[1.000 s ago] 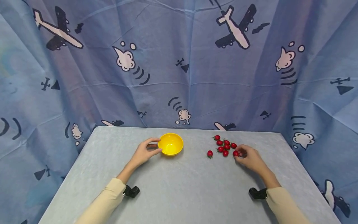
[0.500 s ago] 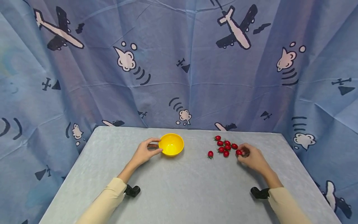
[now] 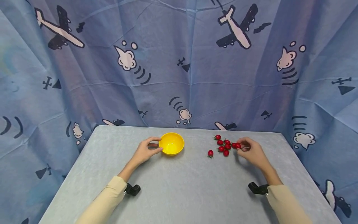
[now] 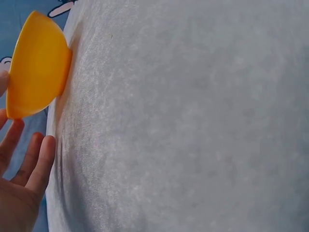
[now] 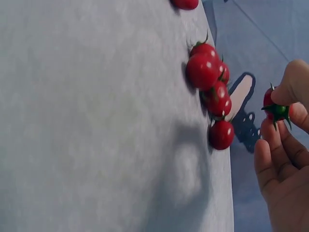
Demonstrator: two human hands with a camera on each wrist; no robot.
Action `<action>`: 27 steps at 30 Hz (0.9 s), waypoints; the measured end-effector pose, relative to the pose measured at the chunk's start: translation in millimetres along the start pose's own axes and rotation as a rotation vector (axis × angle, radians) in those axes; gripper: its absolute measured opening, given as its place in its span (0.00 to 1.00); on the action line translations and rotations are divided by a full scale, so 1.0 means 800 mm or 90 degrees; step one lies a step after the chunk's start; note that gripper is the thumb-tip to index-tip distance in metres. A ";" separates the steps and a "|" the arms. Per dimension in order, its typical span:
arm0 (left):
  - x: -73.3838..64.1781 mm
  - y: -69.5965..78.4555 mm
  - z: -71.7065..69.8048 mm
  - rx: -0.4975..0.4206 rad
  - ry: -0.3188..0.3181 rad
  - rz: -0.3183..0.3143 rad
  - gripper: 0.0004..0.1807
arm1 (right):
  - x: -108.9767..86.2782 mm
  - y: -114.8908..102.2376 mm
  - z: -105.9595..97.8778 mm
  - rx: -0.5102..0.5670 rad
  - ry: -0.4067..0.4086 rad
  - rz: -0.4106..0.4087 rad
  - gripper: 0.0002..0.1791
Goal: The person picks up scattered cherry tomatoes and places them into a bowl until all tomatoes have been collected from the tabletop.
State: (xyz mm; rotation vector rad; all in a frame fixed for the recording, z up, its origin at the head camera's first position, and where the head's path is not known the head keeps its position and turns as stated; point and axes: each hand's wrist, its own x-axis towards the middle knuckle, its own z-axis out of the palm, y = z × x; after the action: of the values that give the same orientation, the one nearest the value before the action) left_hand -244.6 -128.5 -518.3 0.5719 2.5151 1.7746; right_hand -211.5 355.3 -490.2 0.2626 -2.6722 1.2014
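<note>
My left hand (image 3: 146, 149) holds the left side of a yellow bowl (image 3: 171, 144) standing on the table, thumb and fingertips at its rim. In the left wrist view the bowl (image 4: 38, 63) is seen side-on, with some fingers (image 4: 42, 164) extended off it. My right hand (image 3: 254, 153) pinches a red cherry tomato (image 3: 238, 145) between thumb and fingers. In the right wrist view that tomato (image 5: 277, 110), its green calyx showing, is raised off the table. Several more cherry tomatoes (image 3: 221, 149) lie clustered left of this hand, and a single tomato (image 3: 210, 153) lies apart. The bowl's visible inside holds nothing.
A pale grey cloth covers the table (image 3: 184, 189). Behind its far edge hangs a blue curtain (image 3: 156, 71) printed with aeroplanes. Black camera mounts (image 3: 132, 189) sit at both wrists.
The right hand has drawn a cherry tomato slightly right, away from the cluster, then lifted it off the table. My left hand and the bowl have stayed in place.
</note>
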 end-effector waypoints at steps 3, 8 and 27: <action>0.001 -0.002 -0.001 -0.004 0.004 -0.003 0.26 | 0.006 -0.008 0.007 0.021 -0.004 -0.010 0.17; 0.000 -0.002 -0.004 0.009 -0.001 -0.020 0.26 | 0.014 -0.023 0.017 0.062 -0.006 -0.021 0.17; -0.016 0.049 -0.005 -0.002 -0.008 -0.012 0.25 | 0.029 -0.050 0.057 0.142 -0.075 -0.047 0.16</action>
State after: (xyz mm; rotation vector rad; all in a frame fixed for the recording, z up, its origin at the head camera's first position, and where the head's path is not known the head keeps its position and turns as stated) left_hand -222.4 -124.3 -483.8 0.5552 2.5004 1.7642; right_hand -229.3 292.6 -485.1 0.4760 -2.5966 1.5051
